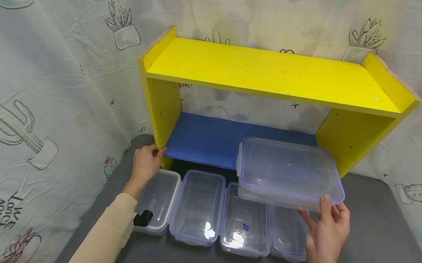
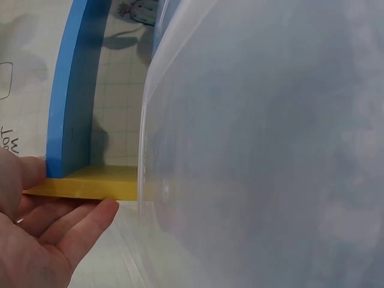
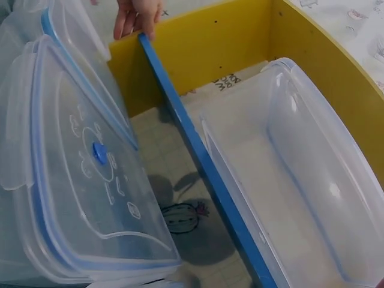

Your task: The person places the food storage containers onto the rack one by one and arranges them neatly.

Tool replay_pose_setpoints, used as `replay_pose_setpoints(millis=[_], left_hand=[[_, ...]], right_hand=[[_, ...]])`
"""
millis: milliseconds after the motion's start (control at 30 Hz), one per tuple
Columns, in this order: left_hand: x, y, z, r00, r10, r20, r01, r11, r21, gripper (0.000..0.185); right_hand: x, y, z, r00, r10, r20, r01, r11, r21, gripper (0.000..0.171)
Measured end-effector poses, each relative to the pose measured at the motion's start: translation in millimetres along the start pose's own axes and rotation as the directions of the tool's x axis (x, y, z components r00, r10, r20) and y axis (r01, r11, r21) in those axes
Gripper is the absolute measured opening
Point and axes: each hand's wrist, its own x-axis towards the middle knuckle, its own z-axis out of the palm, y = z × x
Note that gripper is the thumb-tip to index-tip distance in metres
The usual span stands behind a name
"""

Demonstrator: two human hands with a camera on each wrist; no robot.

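My left hand (image 1: 145, 166) grips the shelf unit (image 1: 275, 72), my right hand (image 1: 327, 232) one raised container (image 1: 288, 168); four boxes (image 1: 198, 208) below seemingly remain to shelve.

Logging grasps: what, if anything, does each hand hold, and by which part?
The right hand grips a clear lidded container by its near right corner. The left hand grips the yellow side panel by its front edge, beside the blue shelf.

A grey table (image 1: 380, 243) bears a yellow shelf (image 1: 271, 72) and four containers (image 1: 198, 208).
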Motion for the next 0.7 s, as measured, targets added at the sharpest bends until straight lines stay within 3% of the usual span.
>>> replay_pose_setpoints(millis=[467, 700], left_hand=[[-0.2, 2.5, 1.1, 1.000, 0.012, -0.004, -0.012, 1.000, -0.007, 0.031], [0.1, 0.9, 0.2, 1.000, 0.009, -0.015, -0.009, 1.000, -0.004, 0.031]], right_hand=[[10, 7, 22, 1.000, 0.010, 0.010, -0.010, 0.999, -0.039, 0.039], [15, 14, 32, 1.000, -0.012, 0.010, 0.014, 0.988, -0.151, 0.039]])
